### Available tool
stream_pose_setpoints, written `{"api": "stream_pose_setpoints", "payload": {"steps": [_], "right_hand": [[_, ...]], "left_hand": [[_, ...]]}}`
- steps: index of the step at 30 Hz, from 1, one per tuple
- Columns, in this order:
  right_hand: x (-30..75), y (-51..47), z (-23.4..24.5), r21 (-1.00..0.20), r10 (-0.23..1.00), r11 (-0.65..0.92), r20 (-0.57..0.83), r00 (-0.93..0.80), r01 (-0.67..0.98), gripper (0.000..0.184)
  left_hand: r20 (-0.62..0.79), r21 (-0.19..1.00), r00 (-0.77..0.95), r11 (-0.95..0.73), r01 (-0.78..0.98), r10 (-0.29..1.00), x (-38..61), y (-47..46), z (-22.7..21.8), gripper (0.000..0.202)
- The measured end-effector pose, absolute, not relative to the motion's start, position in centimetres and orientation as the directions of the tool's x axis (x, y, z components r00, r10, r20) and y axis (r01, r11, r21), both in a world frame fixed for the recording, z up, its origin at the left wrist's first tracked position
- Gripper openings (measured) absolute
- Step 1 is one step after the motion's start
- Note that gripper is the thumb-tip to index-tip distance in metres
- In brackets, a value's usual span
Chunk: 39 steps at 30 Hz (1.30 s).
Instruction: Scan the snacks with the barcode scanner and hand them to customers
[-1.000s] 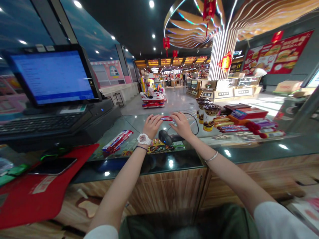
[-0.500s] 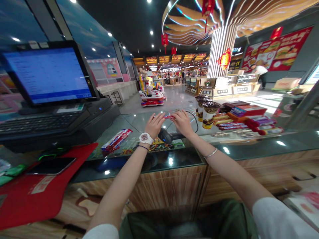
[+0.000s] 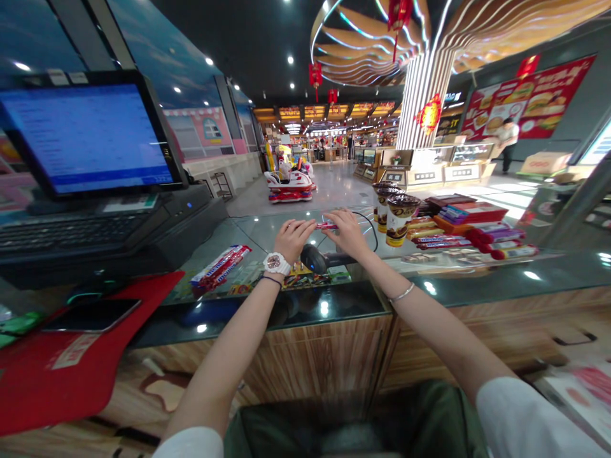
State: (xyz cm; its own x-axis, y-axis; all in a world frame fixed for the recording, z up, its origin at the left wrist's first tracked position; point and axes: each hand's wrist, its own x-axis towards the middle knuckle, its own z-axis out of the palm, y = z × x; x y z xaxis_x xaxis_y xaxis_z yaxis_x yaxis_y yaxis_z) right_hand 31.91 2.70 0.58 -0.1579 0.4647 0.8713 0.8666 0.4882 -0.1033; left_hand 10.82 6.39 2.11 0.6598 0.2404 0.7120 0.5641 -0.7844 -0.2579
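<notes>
Over the glass counter, my left hand point(image 3: 292, 238) and my right hand point(image 3: 348, 233) pinch a thin red candy roll point(image 3: 326, 226) between them, one at each end. The fingers hide both ends of it. Just below the hands, a black barcode scanner point(image 3: 314, 259) rests on the counter with its cable looping out to the right. Left of my left hand lie a few red and white candy rolls point(image 3: 220, 267) side by side. Right of my right hand stand several chocolate cups point(image 3: 400, 219) with dark lids.
Piled candy and chocolate packs point(image 3: 470, 222) cover the counter's right part. A monitor point(image 3: 95, 140) and keyboard point(image 3: 76, 235) occupy the left. A phone point(image 3: 93, 315) lies on a red mat point(image 3: 57, 388). Beyond the counter, a person point(image 3: 508, 140) stands by a display case.
The hands keep hold of the candy roll; the right fingers have shifted slightly and show more of it. The distant person, bent over before, is now more upright. The view has shifted slightly.
</notes>
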Motion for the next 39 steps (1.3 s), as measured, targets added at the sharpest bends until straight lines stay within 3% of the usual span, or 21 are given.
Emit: {"api": "stream_pose_setpoints", "payload": {"steps": [3,10,22,27,29,33,36,39], "right_hand": [[33.2,3.4,0.7,-0.155,0.476,0.511,0.870,-0.128,0.846,0.040],[34.6,4.2,0.5,-0.245,0.557,0.586,0.815,-0.163,0.773,0.024],[33.8,4.4,0.2,-0.262,0.526,0.597,0.841,-0.123,0.758,0.025],[33.5,4.0,0.3,-0.329,0.536,0.643,0.838,-0.101,0.691,0.025],[33.4,4.0,0.3,-0.377,0.557,0.667,0.826,-0.094,0.643,0.029],[33.3,4.2,0.0,-0.571,0.658,0.649,0.753,0.007,0.503,0.057],[33.2,4.3,0.0,-0.743,0.772,0.570,0.630,0.081,0.350,0.056],[33.1,4.3,0.2,-0.840,0.843,0.505,0.529,0.093,0.198,0.054]], "left_hand": [[0.721,-0.251,0.647,-0.776,0.579,0.250,10.4,6.4,2.3,0.048],[0.742,-0.231,0.619,-0.768,0.597,0.258,9.7,6.6,2.4,0.046],[0.755,-0.237,0.604,-0.753,0.615,0.256,10.2,6.8,2.2,0.034],[0.736,-0.233,0.619,-0.757,0.611,0.273,10.8,6.8,1.9,0.031],[0.741,-0.232,0.610,-0.744,0.626,0.282,10.8,6.7,1.9,0.031],[0.769,-0.231,0.572,-0.711,0.665,0.285,10.4,6.8,1.9,0.030],[0.778,-0.248,0.568,-0.701,0.669,0.268,10.1,6.9,1.9,0.030],[0.771,-0.290,0.590,-0.693,0.660,0.240,10.1,7.1,1.8,0.030]]}}
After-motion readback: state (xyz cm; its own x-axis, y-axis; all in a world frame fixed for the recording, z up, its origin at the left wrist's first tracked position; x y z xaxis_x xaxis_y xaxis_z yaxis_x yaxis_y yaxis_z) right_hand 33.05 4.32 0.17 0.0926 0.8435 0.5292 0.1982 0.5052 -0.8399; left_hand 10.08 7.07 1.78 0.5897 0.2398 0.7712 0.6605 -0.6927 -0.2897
